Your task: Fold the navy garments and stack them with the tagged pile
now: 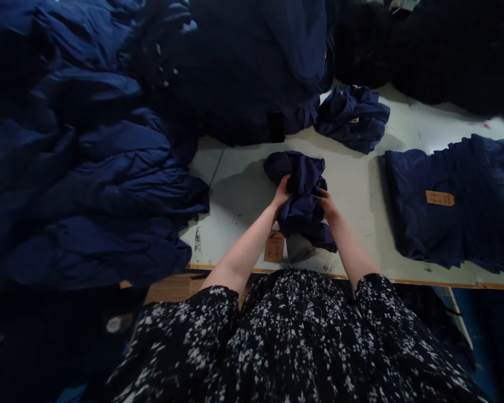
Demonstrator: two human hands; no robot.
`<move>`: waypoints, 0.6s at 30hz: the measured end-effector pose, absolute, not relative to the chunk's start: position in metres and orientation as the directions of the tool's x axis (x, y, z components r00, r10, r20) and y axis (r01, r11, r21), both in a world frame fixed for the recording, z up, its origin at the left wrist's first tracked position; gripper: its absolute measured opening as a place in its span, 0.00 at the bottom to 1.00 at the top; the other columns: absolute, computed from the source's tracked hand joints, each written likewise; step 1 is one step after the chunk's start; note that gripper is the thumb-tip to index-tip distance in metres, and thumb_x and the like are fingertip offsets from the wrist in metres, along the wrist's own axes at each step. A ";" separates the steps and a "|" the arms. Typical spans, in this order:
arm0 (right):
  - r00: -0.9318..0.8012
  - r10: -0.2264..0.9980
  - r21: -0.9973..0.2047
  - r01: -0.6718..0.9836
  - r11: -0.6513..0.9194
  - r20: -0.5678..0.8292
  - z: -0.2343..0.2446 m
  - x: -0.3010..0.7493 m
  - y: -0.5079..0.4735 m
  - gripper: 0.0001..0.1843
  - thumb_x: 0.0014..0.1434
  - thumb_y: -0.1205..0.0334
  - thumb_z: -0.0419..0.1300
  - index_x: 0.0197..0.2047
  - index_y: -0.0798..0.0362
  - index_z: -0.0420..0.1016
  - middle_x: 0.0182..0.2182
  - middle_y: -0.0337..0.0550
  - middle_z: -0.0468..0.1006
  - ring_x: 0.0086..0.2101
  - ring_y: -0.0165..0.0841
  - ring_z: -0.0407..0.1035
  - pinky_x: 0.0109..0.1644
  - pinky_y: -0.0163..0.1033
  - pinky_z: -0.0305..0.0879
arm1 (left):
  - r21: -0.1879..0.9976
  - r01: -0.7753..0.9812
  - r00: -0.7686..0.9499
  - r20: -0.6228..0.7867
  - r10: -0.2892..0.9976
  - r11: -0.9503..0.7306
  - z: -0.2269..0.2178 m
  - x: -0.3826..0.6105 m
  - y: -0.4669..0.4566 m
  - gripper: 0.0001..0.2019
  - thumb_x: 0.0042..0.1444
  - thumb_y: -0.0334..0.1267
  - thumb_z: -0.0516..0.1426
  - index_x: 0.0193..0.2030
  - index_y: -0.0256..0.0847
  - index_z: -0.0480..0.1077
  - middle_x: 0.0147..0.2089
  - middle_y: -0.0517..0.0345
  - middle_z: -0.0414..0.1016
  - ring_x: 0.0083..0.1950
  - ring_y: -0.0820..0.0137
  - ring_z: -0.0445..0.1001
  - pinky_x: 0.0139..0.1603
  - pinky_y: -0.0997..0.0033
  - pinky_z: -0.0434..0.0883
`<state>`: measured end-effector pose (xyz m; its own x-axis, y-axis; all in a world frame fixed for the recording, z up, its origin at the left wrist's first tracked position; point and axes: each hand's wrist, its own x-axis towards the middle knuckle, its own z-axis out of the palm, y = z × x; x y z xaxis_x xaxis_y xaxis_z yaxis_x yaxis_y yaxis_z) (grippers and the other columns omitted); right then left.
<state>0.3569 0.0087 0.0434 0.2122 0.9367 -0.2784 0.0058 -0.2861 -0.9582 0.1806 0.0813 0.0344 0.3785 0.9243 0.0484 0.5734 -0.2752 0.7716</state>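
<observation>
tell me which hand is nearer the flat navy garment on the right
Right hand: on the navy bundle, left of the garment. Left hand: farther left, on the bundle's other side.

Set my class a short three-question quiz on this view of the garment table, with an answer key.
1. What are the bare left hand and bare right hand both gripping?
2. True or false: the flat navy cloth garment on the white table carries a tan rectangular label.
3. Which lies closer to the person: the crumpled navy cloth bundle or the brown cardboard tag?

Key:
1. A bunched navy cloth garment.
2. True.
3. The brown cardboard tag.
</observation>
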 end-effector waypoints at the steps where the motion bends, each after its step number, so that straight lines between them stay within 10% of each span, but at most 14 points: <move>1: 0.237 0.937 -0.964 0.013 -0.266 -0.255 0.046 0.368 0.011 0.21 0.55 0.54 0.66 0.51 0.52 0.79 0.43 0.48 0.86 0.45 0.42 0.81 0.53 0.49 0.79 | 0.759 0.581 0.381 0.065 0.922 -0.294 0.047 0.176 0.084 0.36 0.61 0.37 0.60 0.77 0.39 0.60 0.71 0.41 0.69 0.71 0.55 0.70 0.72 0.55 0.68; 6: 0.417 0.902 -0.905 0.333 -0.263 -0.108 0.060 0.455 0.000 0.20 0.50 0.63 0.63 0.48 0.54 0.82 0.44 0.48 0.86 0.47 0.44 0.79 0.57 0.54 0.76 | 0.500 0.813 0.296 0.084 0.951 -0.297 0.100 0.127 0.085 0.36 0.54 0.46 0.70 0.69 0.43 0.71 0.67 0.39 0.71 0.65 0.42 0.73 0.67 0.50 0.69; 10: 0.530 0.841 -0.431 0.737 -0.521 -0.110 0.069 0.489 -0.022 0.20 0.52 0.70 0.60 0.47 0.55 0.85 0.54 0.58 0.82 0.56 0.54 0.75 0.63 0.63 0.68 | 0.447 0.861 0.404 -0.305 0.863 -0.245 0.114 0.084 0.096 0.28 0.51 0.57 0.71 0.54 0.43 0.81 0.47 0.48 0.84 0.55 0.49 0.80 0.58 0.60 0.73; 13: 0.423 0.906 -0.196 0.888 -0.415 0.000 0.072 0.469 -0.023 0.23 0.62 0.68 0.55 0.56 0.51 0.83 0.66 0.56 0.74 0.64 0.52 0.68 0.68 0.65 0.62 | 0.399 0.911 0.275 -0.412 0.868 -0.099 0.112 0.072 0.111 0.20 0.66 0.56 0.59 0.44 0.42 0.83 0.36 0.50 0.84 0.45 0.57 0.83 0.51 0.64 0.75; 18: 0.072 0.981 -0.089 0.992 -0.089 -0.182 0.065 0.425 -0.015 0.30 0.74 0.53 0.51 0.76 0.43 0.62 0.77 0.49 0.57 0.74 0.53 0.50 0.72 0.68 0.56 | 0.301 0.943 0.189 -0.134 0.973 -0.142 0.081 0.076 0.104 0.29 0.67 0.51 0.57 0.71 0.40 0.69 0.69 0.38 0.72 0.67 0.50 0.73 0.65 0.58 0.70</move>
